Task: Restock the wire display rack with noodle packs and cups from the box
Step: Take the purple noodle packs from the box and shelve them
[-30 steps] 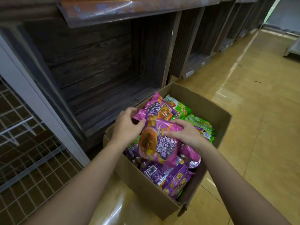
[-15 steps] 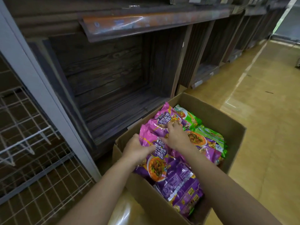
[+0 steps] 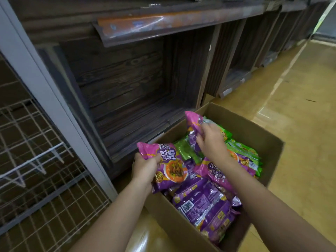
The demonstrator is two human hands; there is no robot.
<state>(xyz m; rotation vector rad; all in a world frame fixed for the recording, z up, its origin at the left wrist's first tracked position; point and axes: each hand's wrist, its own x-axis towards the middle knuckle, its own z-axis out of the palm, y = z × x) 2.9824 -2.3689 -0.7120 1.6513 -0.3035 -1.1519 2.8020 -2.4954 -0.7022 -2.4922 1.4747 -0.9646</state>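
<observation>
An open cardboard box [image 3: 254,128] stands on the floor, filled with several purple and green noodle packs. My left hand [image 3: 145,166] grips one purple noodle pack [image 3: 167,166] by its upper left corner, at the box's near-left rim. My right hand [image 3: 211,140] holds a second purple pack [image 3: 193,124] lifted upright over the middle of the box. More purple packs [image 3: 205,206] and green packs [image 3: 243,148] lie below. The white wire display rack [image 3: 36,160] is at the far left, its wire shelves bare.
A dark wooden shelf bay [image 3: 127,91] with nothing in it opens directly behind the box, with an orange price strip [image 3: 163,24] above it. A grey metal upright [image 3: 45,91] separates it from the wire rack. Shiny tan floor [image 3: 300,106] stretches right.
My right hand has pulled a second purple pack up out of the box. My left hand keeps its pack and has raised it slightly at the left rim. The view tilted upward.
</observation>
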